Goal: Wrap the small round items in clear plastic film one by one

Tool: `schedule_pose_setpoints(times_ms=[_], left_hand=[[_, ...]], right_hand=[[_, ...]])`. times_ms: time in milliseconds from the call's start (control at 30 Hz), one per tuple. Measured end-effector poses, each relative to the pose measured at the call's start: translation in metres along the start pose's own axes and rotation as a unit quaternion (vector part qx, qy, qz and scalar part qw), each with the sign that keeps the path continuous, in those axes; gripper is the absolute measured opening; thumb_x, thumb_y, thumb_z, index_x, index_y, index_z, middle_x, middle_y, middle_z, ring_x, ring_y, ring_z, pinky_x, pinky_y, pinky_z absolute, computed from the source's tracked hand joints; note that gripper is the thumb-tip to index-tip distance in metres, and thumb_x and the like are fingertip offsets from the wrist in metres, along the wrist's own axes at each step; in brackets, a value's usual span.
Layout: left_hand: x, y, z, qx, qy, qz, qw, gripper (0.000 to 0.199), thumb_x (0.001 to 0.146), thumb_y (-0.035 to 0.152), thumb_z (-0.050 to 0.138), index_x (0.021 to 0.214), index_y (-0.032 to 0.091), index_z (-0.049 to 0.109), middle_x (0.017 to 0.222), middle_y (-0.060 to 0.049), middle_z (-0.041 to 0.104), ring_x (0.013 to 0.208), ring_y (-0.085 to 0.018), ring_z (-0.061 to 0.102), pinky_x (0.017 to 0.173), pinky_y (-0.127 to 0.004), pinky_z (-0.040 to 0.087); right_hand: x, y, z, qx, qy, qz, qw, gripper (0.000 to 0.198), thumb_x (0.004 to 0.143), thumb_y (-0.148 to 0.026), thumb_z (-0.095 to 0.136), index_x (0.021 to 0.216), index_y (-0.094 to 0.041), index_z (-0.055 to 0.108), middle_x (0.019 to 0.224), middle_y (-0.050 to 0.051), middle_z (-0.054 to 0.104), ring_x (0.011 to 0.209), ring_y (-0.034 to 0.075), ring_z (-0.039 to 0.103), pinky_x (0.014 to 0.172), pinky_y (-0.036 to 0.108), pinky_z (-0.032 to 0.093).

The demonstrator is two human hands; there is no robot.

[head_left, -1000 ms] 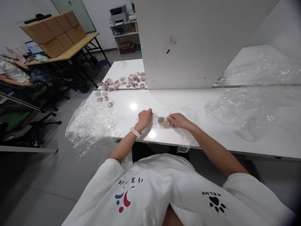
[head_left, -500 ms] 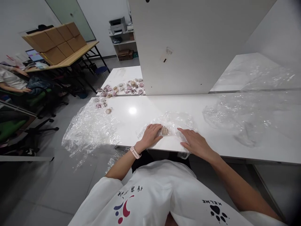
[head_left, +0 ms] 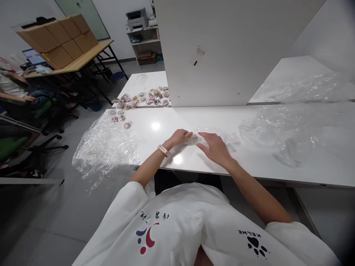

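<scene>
Between my hands lies a small beige, knobbly-looking piece (head_left: pixel 192 138), wrapped in clear plastic film; its kind is hard to make out. My left hand (head_left: pixel 179 137) grips its left side, fingers curled and pressed onto the film. On the other side, my right hand (head_left: pixel 215 147) has its fingers stretched out, with the thumb apart and the fingertips at the piece's right edge. Loose clear film (head_left: pixel 226 137) spreads behind and beside my right hand on the white table (head_left: pixel 155 144).
Crumpled clear film (head_left: pixel 105 147) hangs over the table's left edge, and more film (head_left: pixel 285 136) lies at the right. Several small wrapped pieces (head_left: pixel 155 96) sit at the back left, one (head_left: pixel 127 125) apart. A white panel (head_left: pixel 216 55) stands behind. A seated person (head_left: pixel 16 90) is far left.
Both hands have moved away from my body with the piece, and the right hand has come closer to the left. The film around the piece is now gathered more tightly.
</scene>
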State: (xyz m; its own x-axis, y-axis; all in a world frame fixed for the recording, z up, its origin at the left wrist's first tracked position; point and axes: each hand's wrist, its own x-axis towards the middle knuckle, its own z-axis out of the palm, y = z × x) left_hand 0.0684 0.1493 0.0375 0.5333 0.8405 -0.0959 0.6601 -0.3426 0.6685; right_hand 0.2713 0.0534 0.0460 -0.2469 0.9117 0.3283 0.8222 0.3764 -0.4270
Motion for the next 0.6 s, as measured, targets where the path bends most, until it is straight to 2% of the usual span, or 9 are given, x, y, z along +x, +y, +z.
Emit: schedule_pose_setpoints(times_ms=[67,133,200,233,300,367,433,533,600], left_hand=[[0.01,0.003,-0.001,0.054,0.027,-0.037,0.998,0.046,0.096,0.043,0.047,0.057,0.02,0.047,0.053,-0.002,0.045,0.055,-0.017,0.045,0.059,-0.031,0.035],[0.007,0.01,-0.001,0.135,0.125,-0.031,0.982,0.028,0.093,0.033,0.056,0.068,0.019,0.057,0.066,-0.006,0.058,0.073,-0.023,0.056,0.07,-0.036,0.041],[-0.01,0.018,0.001,0.202,0.226,0.013,0.953,0.012,0.092,0.024,0.055,0.086,0.018,0.062,0.088,-0.012,0.065,0.095,-0.029,0.057,0.082,-0.041,0.042],[-0.023,0.021,0.004,0.221,0.255,0.036,0.941,0.013,0.094,0.02,0.05,0.093,0.017,0.063,0.097,-0.014,0.066,0.101,-0.029,0.056,0.085,-0.043,0.041],[-0.052,0.025,0.014,0.225,0.269,0.053,0.935,0.023,0.095,0.015,0.04,0.103,0.016,0.063,0.106,-0.015,0.065,0.104,-0.029,0.055,0.087,-0.044,0.042],[-0.074,0.023,0.027,0.191,0.266,0.029,0.944,0.026,0.094,0.015,0.042,0.113,0.016,0.06,0.114,-0.015,0.063,0.108,-0.03,0.053,0.091,-0.046,0.042],[-0.08,0.018,0.039,0.119,0.27,-0.023,0.955,0.031,0.092,0.022,0.05,0.122,0.015,0.055,0.125,-0.017,0.058,0.119,-0.032,0.049,0.097,-0.049,0.042],[-0.061,0.013,0.047,-0.028,0.273,-0.112,0.955,0.048,0.086,0.037,0.064,0.125,0.014,0.051,0.13,-0.02,0.055,0.129,-0.035,0.043,0.097,-0.05,0.043],[-0.041,0.015,0.046,-0.137,0.249,-0.151,0.947,0.053,0.079,0.04,0.073,0.121,0.014,0.053,0.122,-0.019,0.061,0.123,-0.035,0.049,0.091,-0.046,0.047]], right_hand=[[0.007,0.006,0.031,0.002,-0.036,0.01,0.999,0.043,0.099,-0.04,0.041,0.135,-0.024,0.057,0.131,0.011,0.06,0.115,0.029,0.053,0.097,0.046,0.041],[0.016,0.02,0.049,0.01,-0.037,0.04,0.998,0.04,0.099,-0.038,0.04,0.128,-0.025,0.063,0.125,0.011,0.061,0.11,0.028,0.054,0.094,0.045,0.041],[0.025,0.033,0.055,0.036,-0.041,0.057,0.997,0.038,0.098,-0.039,0.041,0.121,-0.025,0.067,0.114,0.01,0.063,0.105,0.026,0.055,0.092,0.043,0.042],[0.029,0.038,0.055,0.051,-0.046,0.06,0.996,0.037,0.098,-0.04,0.042,0.119,-0.024,0.068,0.11,0.01,0.063,0.102,0.025,0.056,0.091,0.042,0.042],[0.032,0.043,0.053,0.075,-0.055,0.067,0.993,0.037,0.098,-0.04,0.043,0.117,-0.022,0.069,0.106,0.009,0.063,0.095,0.023,0.058,0.09,0.04,0.043],[0.031,0.043,0.053,0.091,-0.052,0.081,0.991,0.037,0.097,-0.041,0.044,0.117,-0.021,0.068,0.107,0.009,0.062,0.09,0.02,0.059,0.09,0.039,0.043],[0.027,0.04,0.056,0.097,-0.038,0.095,0.99,0.037,0.097,-0.042,0.044,0.117,-0.021,0.067,0.109,0.009,0.061,0.091,0.02,0.059,0.093,0.039,0.042],[0.02,0.038,0.063,0.101,-0.012,0.102,0.99,0.037,0.095,-0.044,0.047,0.116,-0.021,0.066,0.111,0.01,0.061,0.1,0.023,0.058,0.095,0.041,0.041],[0.018,0.038,0.065,0.112,-0.003,0.1,0.989,0.036,0.093,-0.044,0.05,0.116,-0.021,0.066,0.111,0.011,0.062,0.101,0.025,0.058,0.094,0.041,0.042]])
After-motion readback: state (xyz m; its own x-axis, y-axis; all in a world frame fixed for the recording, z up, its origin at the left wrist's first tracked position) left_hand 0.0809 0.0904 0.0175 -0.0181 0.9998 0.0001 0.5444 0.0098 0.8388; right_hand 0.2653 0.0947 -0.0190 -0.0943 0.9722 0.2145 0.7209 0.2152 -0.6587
